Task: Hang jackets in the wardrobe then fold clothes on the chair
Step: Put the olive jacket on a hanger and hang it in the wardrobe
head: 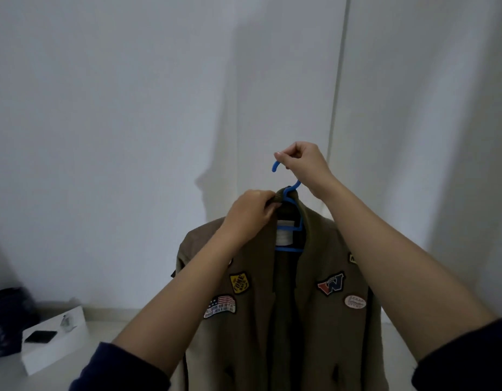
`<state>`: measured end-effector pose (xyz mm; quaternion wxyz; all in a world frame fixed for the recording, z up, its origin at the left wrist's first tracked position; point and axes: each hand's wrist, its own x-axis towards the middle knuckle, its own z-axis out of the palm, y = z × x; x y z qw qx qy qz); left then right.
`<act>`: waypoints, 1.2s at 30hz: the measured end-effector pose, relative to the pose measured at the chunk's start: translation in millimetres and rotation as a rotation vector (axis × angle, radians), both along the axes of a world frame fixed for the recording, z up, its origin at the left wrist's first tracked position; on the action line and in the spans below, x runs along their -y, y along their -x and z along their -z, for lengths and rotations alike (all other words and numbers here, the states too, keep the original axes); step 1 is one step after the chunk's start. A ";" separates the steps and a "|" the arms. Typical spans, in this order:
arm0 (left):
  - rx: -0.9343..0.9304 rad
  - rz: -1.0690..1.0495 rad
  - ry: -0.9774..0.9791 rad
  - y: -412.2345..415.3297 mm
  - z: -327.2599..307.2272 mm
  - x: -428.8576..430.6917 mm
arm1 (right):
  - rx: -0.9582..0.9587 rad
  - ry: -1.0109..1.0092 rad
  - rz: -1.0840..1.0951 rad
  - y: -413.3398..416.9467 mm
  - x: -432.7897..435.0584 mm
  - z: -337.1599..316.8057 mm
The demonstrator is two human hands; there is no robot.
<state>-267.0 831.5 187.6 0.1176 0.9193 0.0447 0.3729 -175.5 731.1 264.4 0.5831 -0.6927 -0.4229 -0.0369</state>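
Navy sleeves (125,368) sit closest, at the bottom edge, both forearms bare past them. Only container I can see is a white box (52,359) low on the left, with a flat dark thing (41,336) lying on or in its top (can't tell which), plus a small greyish bit beside it that's too blurry to name. Left of the box there's a dark bundle (7,314), cut off by the frame.

Middle of the scene: an olive-brown jacket (328,328) hangs open on a blue hanger (290,228), held up in the air in front of a white wall. The right hand (303,162) is curled round the hanger's hook, and the left hand (250,213) pinches the jacket collar right next to the hanger's neck. On the front are a yellow patch (239,282), flag patch (220,305), red-and-blue W patch (331,283) and oval patch (355,301).

A vertical seam (340,80) runs down the wall on the right; no idea if that's a wardrobe door. The forearms cover both jacket shoulders, and its hem runs out of frame.
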 end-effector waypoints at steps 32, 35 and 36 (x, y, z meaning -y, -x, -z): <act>-0.293 0.361 0.073 -18.4 13.0 -43.2 | 0.113 -0.080 0.462 25.5 58.9 -5.7; -0.181 0.409 0.055 -13.4 12.3 -38.8 | 0.125 -0.089 0.552 48.6 65.1 -8.3; -0.117 0.409 0.051 -12.5 12.3 -34.1 | 0.131 -0.103 0.586 55.5 69.2 -9.5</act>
